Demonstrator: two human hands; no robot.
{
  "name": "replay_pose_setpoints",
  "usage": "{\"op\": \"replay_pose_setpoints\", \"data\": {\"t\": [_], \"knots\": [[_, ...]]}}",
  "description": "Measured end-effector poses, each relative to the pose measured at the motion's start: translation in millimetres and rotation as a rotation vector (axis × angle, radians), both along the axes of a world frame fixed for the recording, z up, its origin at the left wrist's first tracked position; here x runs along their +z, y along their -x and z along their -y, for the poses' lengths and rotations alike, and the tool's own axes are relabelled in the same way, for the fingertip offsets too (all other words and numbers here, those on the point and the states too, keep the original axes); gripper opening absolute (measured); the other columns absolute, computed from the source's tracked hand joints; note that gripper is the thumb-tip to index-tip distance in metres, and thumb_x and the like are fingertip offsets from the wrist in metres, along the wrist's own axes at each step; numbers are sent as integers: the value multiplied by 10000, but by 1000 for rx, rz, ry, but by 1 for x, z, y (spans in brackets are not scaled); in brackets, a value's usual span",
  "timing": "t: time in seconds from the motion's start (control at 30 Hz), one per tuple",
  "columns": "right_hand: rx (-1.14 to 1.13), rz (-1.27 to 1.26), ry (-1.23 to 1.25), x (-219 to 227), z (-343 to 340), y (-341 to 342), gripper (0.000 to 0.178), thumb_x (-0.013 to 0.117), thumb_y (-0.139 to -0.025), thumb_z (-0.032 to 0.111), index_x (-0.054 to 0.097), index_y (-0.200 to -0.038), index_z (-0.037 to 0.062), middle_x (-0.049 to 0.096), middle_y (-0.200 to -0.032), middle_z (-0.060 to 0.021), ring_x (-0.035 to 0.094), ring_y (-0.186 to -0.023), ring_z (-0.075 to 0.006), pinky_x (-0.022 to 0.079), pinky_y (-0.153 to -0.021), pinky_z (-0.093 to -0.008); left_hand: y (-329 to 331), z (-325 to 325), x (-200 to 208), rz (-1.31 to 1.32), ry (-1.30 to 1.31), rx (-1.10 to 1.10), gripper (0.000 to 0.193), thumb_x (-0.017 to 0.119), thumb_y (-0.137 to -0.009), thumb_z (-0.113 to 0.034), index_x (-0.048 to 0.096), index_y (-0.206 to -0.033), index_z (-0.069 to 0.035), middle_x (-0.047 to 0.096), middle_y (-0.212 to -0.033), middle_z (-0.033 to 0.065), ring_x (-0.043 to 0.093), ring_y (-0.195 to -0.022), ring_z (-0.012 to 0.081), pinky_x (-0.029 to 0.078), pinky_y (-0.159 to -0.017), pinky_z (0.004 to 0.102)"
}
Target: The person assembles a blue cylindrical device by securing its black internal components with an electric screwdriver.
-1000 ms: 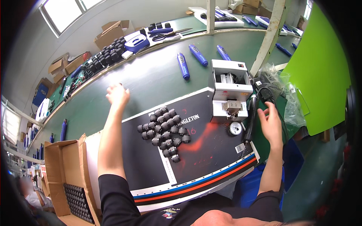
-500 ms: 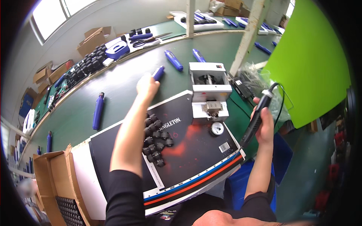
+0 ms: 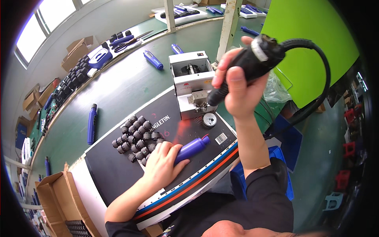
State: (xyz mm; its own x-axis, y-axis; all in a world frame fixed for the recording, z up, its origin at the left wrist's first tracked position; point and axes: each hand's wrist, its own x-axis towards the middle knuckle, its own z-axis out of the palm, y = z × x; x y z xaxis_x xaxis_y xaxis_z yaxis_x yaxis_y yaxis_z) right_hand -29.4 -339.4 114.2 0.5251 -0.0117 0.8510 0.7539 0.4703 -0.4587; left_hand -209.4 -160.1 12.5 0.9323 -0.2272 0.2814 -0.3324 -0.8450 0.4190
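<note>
My left hand [image 3: 160, 166] is closed round a blue tube-shaped handle [image 3: 192, 150] low over the black mat [image 3: 103, 166]; a bit of red wire sticks out of its far end. Just beyond my left fingers lies a heap of small black ribbed caps [image 3: 136, 132]. Raised high, my right hand [image 3: 245, 94] grips a black corded electric screwdriver [image 3: 252, 61], its narrow end slanting down to the left in front of the white machine [image 3: 191, 81]. A small round tin [image 3: 209, 120] sits on the mat by the machine's base.
More blue handles [image 3: 91, 124] lie apart on the green bench [image 3: 122, 94]. An open carton [image 3: 59, 193] holding black parts stands at the near left. Scissors [image 3: 126, 45] and rows of black caps line the far ledge. A bright green board [image 3: 312, 51] rises at the right.
My left hand has come back from the far side of the bench to the mat, bringing a blue handle. My right hand has lifted the screwdriver up and leftward, closer to the view.
</note>
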Motion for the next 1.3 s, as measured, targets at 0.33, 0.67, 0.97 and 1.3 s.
{"op": "replay_pose_setpoints", "data": {"t": [0.33, 0.67, 0.97, 1.3], "knots": [[53, -113, 109, -19, -20, -12, 553, 703, -963, 161, 367, -1380, 23, 634, -908, -117, 604, -602, -136, 520, -559, -280, -4, 2, -24, 80, -118, 49, 530, 734, -898, -284, 582, -1358, -68, 563, -1127, 115, 564, -1003, 270, 481, -864, 388], [11, -106, 107, -17, -2, -4, 549, 686, -984, 220, 381, -1380, -7, 670, -1000, -206, 605, -569, -156, 507, -555, -282, -11, -1, -23, 61, -150, 57, 528, 720, -906, -227, 586, -1392, -68, 586, -1128, 112, 571, -1018, 274, 487, -883, 374], [177, -146, 69, -27, 1, 32, 628, 765, -913, 139, 364, -1382, 20, 685, -941, -155, 629, -634, -120, 524, -581, -253, -18, -4, -32, 95, -194, 90, 552, 729, -898, -310, 580, -1400, -136, 562, -1097, 71, 568, -974, 228, 466, -792, 350], [199, -224, 180, -56, -14, 30, 595, 770, -925, 272, 400, -1335, 50, 628, -852, -138, 605, -579, -149, 506, -543, -269, -17, -4, -30, 116, -186, 84, 552, 733, -891, -310, 587, -1398, -147, 562, -1087, 65, 560, -966, 231, 457, -797, 353]]}}
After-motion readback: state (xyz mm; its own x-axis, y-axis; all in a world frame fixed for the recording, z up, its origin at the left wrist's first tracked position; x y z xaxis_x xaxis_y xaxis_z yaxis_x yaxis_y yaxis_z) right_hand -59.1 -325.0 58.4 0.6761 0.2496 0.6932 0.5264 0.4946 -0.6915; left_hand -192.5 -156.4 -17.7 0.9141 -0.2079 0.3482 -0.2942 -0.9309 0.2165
